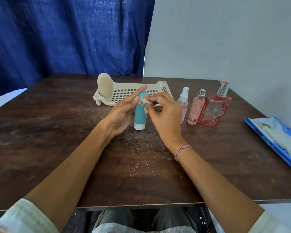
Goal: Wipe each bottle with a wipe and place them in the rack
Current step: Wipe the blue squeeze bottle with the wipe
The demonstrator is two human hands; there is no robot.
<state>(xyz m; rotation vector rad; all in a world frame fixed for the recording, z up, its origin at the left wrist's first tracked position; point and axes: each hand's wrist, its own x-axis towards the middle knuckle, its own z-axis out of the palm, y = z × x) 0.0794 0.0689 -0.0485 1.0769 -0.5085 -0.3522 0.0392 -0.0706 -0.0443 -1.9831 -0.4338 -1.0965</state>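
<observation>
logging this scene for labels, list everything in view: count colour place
table: 1, dark brown, foreground
rack: 1, cream, back centre of table
oval bottle: 1, beige, upright in rack's left end
tube bottle: 1, teal, cap down, on table before rack
white-topped spray bottle: 1, pink, right of rack
silver-topped spray bottle: 1, pink, next right
perfume bottle: 1, red, rightmost in row
wipe: 1, white, crumpled, at tube bottle's top
packet: 1, blue, table's right edge
curtain: 1, blue, behind left
wall: 1, grey, behind right
bracelet: 1, pink-white, right wrist
left hand: 1, fingers straight, against tube bottle
right hand: 1, pinching wipe
</observation>
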